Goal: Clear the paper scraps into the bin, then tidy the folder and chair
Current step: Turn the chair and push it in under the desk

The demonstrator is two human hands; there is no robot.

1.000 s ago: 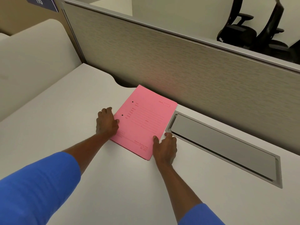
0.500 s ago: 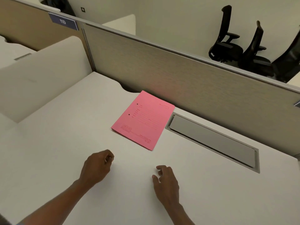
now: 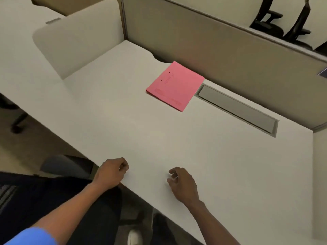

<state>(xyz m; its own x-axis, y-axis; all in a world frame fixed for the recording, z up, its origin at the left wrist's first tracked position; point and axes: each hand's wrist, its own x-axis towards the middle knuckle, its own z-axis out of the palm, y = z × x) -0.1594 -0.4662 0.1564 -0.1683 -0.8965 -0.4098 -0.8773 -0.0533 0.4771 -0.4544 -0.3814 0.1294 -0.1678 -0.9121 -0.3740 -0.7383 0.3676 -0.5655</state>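
A pink folder [image 3: 175, 85] lies flat and closed on the white desk [image 3: 159, 135], near the back partition. My left hand [image 3: 110, 172] hovers at the desk's front edge, fingers curled in with nothing in them. My right hand [image 3: 183, 184] is over the desk to its right, fingers loosely bent and apart, holding nothing. Both hands are well short of the folder. No paper scraps or bin are in view. A grey chair seat [image 3: 65, 166] shows below the desk edge at the left.
A grey cable flap [image 3: 237, 108] is set into the desk right of the folder. A beige partition [image 3: 221, 55] runs along the back, with a white side screen [image 3: 76, 43] at the left. Black office chairs [image 3: 283, 23] stand beyond the partition.
Both hands let go of the folder and drew back to the desk's front edge. The view pulled back, so the desk edge, my legs and the floor now show.
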